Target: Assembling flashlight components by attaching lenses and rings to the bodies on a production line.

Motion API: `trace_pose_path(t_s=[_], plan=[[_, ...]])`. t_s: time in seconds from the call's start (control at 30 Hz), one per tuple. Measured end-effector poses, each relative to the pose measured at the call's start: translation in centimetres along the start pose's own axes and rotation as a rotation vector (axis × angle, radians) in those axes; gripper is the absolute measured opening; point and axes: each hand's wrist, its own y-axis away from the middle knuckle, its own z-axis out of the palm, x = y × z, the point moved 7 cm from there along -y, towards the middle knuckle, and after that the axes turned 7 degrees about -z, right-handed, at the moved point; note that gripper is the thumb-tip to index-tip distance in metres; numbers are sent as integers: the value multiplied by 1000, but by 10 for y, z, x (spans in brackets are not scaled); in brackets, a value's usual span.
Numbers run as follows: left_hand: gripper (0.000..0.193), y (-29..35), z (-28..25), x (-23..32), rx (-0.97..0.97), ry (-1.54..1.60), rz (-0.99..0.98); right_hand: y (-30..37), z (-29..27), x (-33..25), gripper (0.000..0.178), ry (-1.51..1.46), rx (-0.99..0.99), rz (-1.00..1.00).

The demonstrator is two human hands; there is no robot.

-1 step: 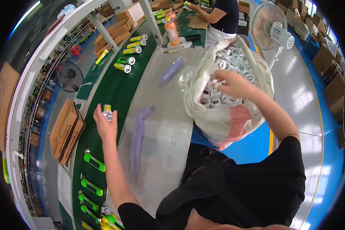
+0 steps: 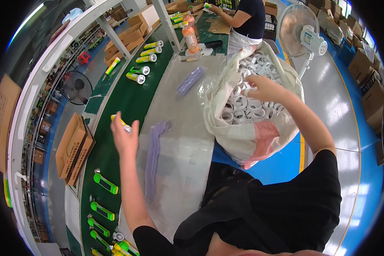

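Note:
A yellow flashlight [image 2: 122,123] lies between the thumb and fingers of my left hand [image 2: 126,138], over the green conveyor belt [image 2: 109,96]. The fingers curve over its body, and its silver head points toward my thumb. Over a white woven sack [image 2: 219,96], my right hand [image 2: 266,90] reaches down to a heap of white plastic rings [image 2: 239,102]. Its thumb and index finger are apart, with rings just beyond the fingertips. No ring is clearly gripped.
Several flashlights [image 2: 148,52] lie farther along the belt. Nearer, green flashlights [image 2: 102,210] line its edge. Purple plastic sleeves [image 2: 152,166] lie on the worktable [image 2: 179,145]. An orange drink bottle [image 2: 190,39], a cardboard box [image 2: 74,147], a standing fan [image 2: 301,30] and a co-worker [image 2: 248,21] are around.
My left hand has shifted slightly right, and the flashlight's body now slants left from its head. My right hand has drawn a little to the right over the rings.

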Motion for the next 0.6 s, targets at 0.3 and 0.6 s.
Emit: trace_pose_path(t_s=[0.3,0.6], plan=[[76,42,168,314,-992,622,201,-63,-4,168,118,-234,-101,449],[103,82,221,308,-895,139,384,11,14,142,117,220,-506,151]])
